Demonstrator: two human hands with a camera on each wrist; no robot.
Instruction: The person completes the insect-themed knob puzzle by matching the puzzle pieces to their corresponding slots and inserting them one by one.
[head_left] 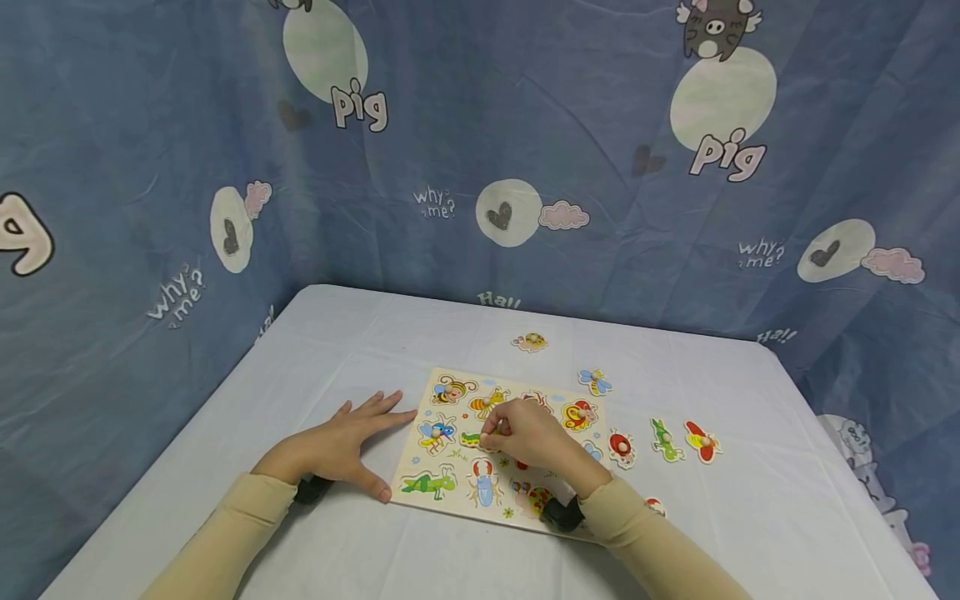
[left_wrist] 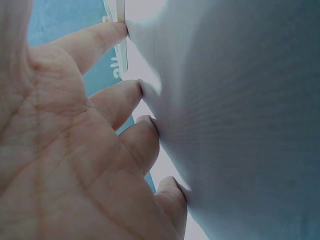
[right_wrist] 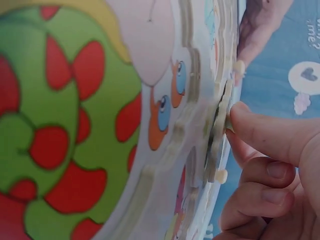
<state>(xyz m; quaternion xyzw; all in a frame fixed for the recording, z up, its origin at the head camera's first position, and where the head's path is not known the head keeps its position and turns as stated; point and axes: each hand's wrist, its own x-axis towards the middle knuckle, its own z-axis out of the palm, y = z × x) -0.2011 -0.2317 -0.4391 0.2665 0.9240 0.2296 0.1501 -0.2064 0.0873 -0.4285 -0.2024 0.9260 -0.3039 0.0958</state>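
Note:
A wooden insect puzzle board (head_left: pixel 408 467) lies on the white-covered table. My right hand (head_left: pixel 528 435) is over its middle, thumb and forefinger pinching the small knob of a green caterpillar piece (head_left: pixel 470 439). In the right wrist view this thin piece (right_wrist: pixel 218 135) sits close against the board, and the other fingers are curled in. My left hand (head_left: pixel 341 444) is spread at the board's left side, thumb and forefinger at its edge. The left wrist view shows its fingertips (left_wrist: pixel 134 87) resting on the cloth. A bee (head_left: pixel 450 390), a mosquito (head_left: pixel 437 433) and a grasshopper (head_left: pixel 429 482) show on the board.
Loose pieces lie beyond and right of the board: a yellow-shelled one (head_left: pixel 530 342), a blue-winged insect (head_left: pixel 595 382), a ladybug (head_left: pixel 621 448), a green grasshopper (head_left: pixel 666 441) and a red-winged insect (head_left: pixel 702 442). Another (head_left: pixel 656 505) is partly behind the right sleeve. A blue curtain (head_left: pixel 420 125) hangs behind.

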